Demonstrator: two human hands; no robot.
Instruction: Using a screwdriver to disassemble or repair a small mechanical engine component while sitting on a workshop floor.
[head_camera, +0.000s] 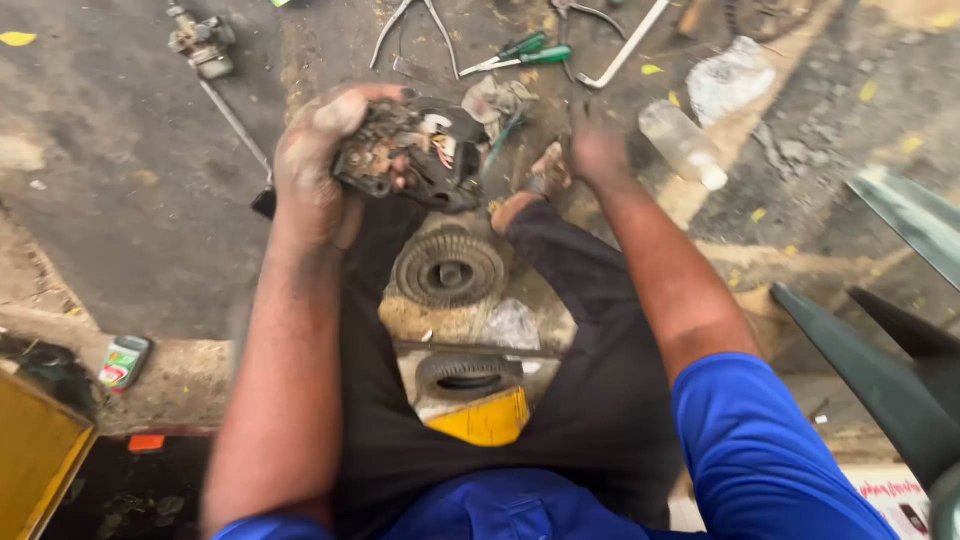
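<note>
My left hand (318, 160) grips a black, greasy motor part (415, 150) with coloured wires showing, held up above my knees. My right hand (595, 145) reaches forward to the ground among scattered tools, close to a dirty rag (497, 100); whether it holds anything is hidden. Between my legs on the ground lies a round ribbed metal disc (450, 268). Nearer to me sits a black ring-shaped part (468, 375) on a yellow block (488, 420).
Green-handled screwdrivers (525, 52), pliers (412, 25) and a bent metal rod (625, 45) lie ahead on the oily ground. A clear plastic bottle (683, 143) lies right. A small metal assembly (203, 42) sits far left. Dark vehicle panels (880, 360) stand at right.
</note>
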